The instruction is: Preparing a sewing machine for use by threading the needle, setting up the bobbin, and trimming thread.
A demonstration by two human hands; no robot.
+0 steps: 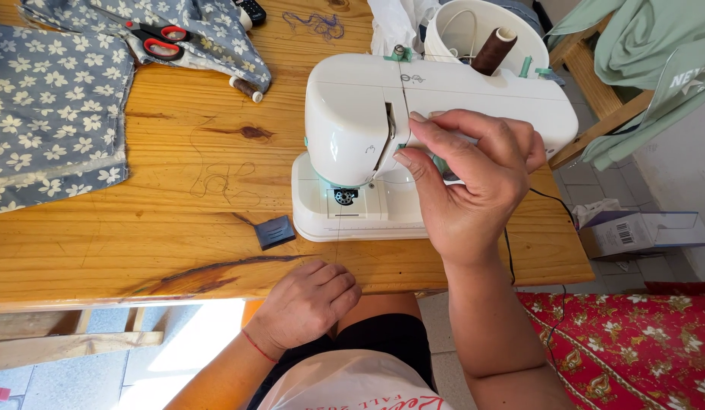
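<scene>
Up at two o'clock, the right hand point(470, 182) pinches the thread guide area on the front of the white sewing machine point(368, 129). Meanwhile the left hand point(307, 304), loosely curled and empty, rests on the wooden counter point(178, 220) edge at six o'clock, below a small dark fabric scrap point(274, 231).

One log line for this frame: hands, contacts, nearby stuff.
right hand: fingers on sewing machine front | left hand: fist at table edge | scissors on floral fabric
</scene>
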